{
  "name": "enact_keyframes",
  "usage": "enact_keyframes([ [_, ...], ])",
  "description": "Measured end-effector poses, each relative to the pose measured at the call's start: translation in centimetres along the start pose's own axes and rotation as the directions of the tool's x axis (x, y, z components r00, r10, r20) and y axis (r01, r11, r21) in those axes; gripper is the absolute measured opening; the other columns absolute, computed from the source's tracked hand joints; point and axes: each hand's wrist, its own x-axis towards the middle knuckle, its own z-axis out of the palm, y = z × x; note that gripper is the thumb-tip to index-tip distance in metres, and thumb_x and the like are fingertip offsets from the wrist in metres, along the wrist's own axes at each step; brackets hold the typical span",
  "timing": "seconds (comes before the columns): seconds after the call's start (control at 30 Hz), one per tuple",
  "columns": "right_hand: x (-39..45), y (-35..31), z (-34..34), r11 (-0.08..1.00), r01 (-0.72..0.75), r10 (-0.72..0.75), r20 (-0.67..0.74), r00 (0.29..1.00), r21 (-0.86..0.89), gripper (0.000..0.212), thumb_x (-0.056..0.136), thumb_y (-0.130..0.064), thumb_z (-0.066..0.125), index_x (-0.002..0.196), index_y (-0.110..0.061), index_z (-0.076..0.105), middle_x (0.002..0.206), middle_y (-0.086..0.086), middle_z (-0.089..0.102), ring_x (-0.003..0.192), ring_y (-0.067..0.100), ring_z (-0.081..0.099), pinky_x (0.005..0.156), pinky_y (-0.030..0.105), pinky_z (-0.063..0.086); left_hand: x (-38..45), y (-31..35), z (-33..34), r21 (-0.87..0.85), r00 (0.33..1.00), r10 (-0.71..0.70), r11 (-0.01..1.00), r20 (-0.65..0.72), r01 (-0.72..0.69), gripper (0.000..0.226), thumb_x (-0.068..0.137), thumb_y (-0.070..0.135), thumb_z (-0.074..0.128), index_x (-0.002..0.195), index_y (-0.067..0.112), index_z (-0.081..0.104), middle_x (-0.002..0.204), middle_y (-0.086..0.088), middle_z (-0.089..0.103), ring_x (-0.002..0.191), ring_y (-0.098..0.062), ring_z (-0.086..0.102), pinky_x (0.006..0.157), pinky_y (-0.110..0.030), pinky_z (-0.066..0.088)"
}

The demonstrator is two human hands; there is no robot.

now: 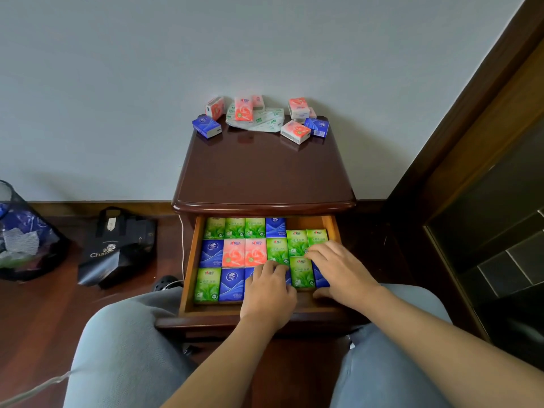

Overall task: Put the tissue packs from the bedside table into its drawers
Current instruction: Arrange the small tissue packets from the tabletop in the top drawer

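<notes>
Drawer (188,260), open and nearly filled: you are pressing packs flat with both hands. Left hand (269,293), fingers relaxed, is resting on a blue pack in the front row; right hand (338,272), fingers extended, is lying across a green pack (301,273). Keep edges flush, sliding rather than lifting, so rows are not buckling. Count showing in drawer: eight green, five blue, two pink. Remaining on the bedside table (265,172) by the wall: about six pink packs (295,131), two blue packs (207,126), one empty wrapper (265,120).
</notes>
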Motion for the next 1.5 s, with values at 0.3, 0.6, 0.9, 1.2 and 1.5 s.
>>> enact_keyframes([
  [0.3,2.5,-1.0,-0.4,0.999,0.008,-0.017,0.266,0.964,0.032,0.094,0.096,-0.022,0.073,0.168,-0.020,0.013,0.176,-0.004,0.003,0.162,0.019,0.006,0.119,0.045,0.042,0.2,-0.2,-0.2,-0.005,0.995,-0.032,0.999,0.094,0.032,0.062,0.102,0.041,0.042,0.161,0.029,0.027,0.172,0.005,0.016,0.160,-0.021,0.005,0.127,-0.051,0.017],
  [0.6,5.3,-0.6,-0.1,0.991,-0.131,0.125,0.194,0.973,0.017,0.088,0.097,-0.009,0.070,0.167,-0.018,0.017,0.176,0.002,0.010,0.161,0.018,0.015,0.118,0.039,0.043,0.4,-0.2,0.0,-0.009,0.993,-0.042,0.999,0.110,0.043,0.062,0.102,0.041,0.042,0.161,0.029,0.027,0.172,0.005,0.017,0.160,-0.021,0.005,0.127,-0.051,0.017],
  [0.9,4.7,-3.2,-0.1,0.802,-0.416,0.485,-0.062,0.872,0.429,0.054,0.093,-0.019,0.074,0.144,-0.017,0.053,0.147,0.002,0.052,0.139,0.021,0.047,0.111,0.035,0.048,0.1,0.0,-0.4,-0.019,0.993,-0.046,0.999,0.113,0.048,0.063,0.100,0.036,0.044,0.161,0.028,0.027,0.171,0.005,0.018,0.159,-0.021,0.006,0.127,-0.051,0.019],
  [1.2,3.5,-5.3,-2.0,-0.874,-0.066,0.368,0.744,0.558,0.482,0.030,0.090,0.010,0.065,0.112,-0.008,0.056,0.116,0.024,0.063,0.105,0.039,0.066,0.101,0.053,0.057,0.1,0.3,-0.7,-0.021,0.989,-0.053,0.998,0.139,0.057,0.067,0.099,0.030,0.049,0.161,0.029,0.025,0.172,0.004,0.015,0.160,-0.022,0.004,0.128,-0.052,0.019],
  [1.5,5.0,-4.7,-1.1,-0.889,0.058,0.388,0.681,0.621,0.454,0.028,0.090,0.009,0.059,0.116,-0.002,0.054,0.126,0.025,0.055,0.121,0.038,0.059,0.104,0.052,0.053,-0.1,0.4,-0.9,-0.004,0.988,-0.049,0.999,0.145,0.050,0.067,0.100,0.030,0.048,0.162,0.028,0.024,0.172,0.003,0.014,0.160,-0.023,0.003,0.127,-0.052,0.017],
])
